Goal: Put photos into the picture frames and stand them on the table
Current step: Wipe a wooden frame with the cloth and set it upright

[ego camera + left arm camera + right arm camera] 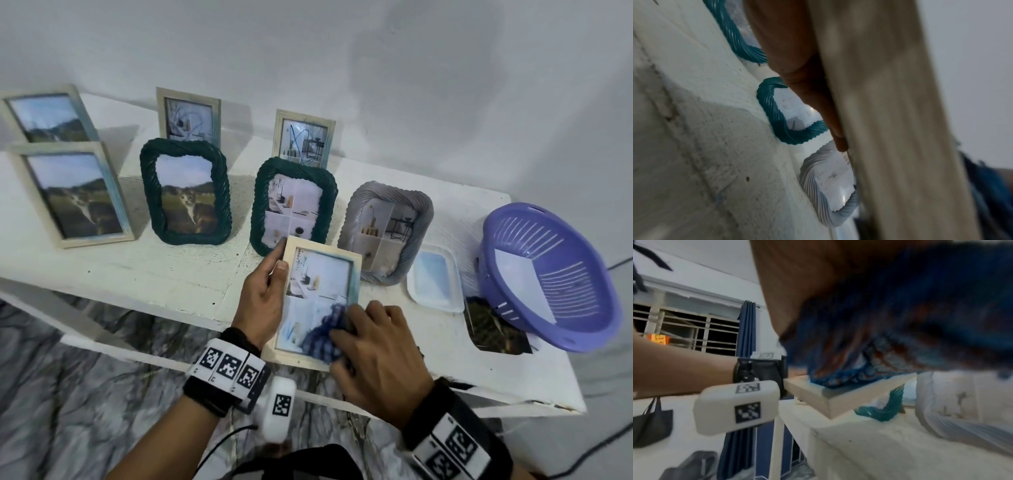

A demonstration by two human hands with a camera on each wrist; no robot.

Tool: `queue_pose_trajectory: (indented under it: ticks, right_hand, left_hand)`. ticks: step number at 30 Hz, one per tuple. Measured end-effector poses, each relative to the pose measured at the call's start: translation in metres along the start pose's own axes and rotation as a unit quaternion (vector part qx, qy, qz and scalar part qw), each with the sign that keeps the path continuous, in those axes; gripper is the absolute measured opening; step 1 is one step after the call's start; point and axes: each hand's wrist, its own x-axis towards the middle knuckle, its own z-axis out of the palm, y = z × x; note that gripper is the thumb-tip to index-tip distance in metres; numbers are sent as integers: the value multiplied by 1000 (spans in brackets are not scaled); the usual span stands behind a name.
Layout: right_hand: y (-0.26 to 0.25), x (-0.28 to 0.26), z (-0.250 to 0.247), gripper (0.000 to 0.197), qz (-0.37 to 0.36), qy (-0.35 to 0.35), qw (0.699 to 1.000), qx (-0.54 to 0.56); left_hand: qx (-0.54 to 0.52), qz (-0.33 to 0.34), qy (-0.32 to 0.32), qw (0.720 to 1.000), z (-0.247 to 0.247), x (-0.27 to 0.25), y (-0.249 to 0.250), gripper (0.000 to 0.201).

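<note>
A pale wooden picture frame [323, 267] with a room photo behind its glass hangs tilted over the white table's front edge [154, 298]. My left hand [269, 277] grips its left side, thumb on the front and fingers behind. The same frame fills the left wrist view as a blurred pale edge [890, 129], with a finger [818, 97] lying along it. My right hand [359, 329] holds a bunched blue checked cloth [322, 337] pressed onto the lower part of the glass. From the right wrist, the cloth [900, 321] sits on the frame [838, 395].
Several filled frames stand on the table behind: two dark green [186, 192], a grey ribbed one [387, 229], pale wooden ones [73, 195]. A clear plastic tray [435, 281] lies right of the held frame. A purple basket [548, 274] rests tilted over a loose photo [493, 329].
</note>
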Motion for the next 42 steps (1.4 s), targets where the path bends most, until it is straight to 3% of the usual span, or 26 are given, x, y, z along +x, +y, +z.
queue_pose_trajectory:
  ticks: [6,10,12,16,17,21,23,28,33,38,42]
  right_hand:
    - [15,34,-10,33,125,41,991,-41]
    - [-9,11,-3,30,13,1,999,40]
    - [-10,0,-4,34,-15,-16,999,24]
    - [11,25,-13,39,97,22,995,-22]
    - [12,28,-14,39,95,30,995,-5]
    - [-7,8,-10,31,-63,-38,992,99]
    - [-2,6,-15,30,-101,-63,989,82]
    - [21,31,-27,39,-17,-8,1000,20]
    - [10,8,-27,33,-140,-132,979,68]
    - [10,15,-24,35,-79,-63,994,44]
    - [0,1,-16,31,-130,-102,983,76]
  left_hand:
    - [3,8,-9,1000,6,-2,5,41]
    - [-13,-1,0,1000,0,-3,2,41]
    - [-19,-6,5,1000,-3,-5,3,41]
    - [-4,0,-2,1000,2,-9,6,42]
    - [1,1,-3,1000,2,-8,7,42]
    - [-6,-3,10,1000,-6,-6,6,42]
    - [-3,-6,3,1000,-7,-9,6,42]
    - [-17,-7,12,1000,-4,-11,10,42]
    - [-32,-18,3,999,-7,-19,7,41]
    - [-36,-24,25,999,-9,-14,7,41]
    - [-20,-37,6,999,-11,-20,8,41]
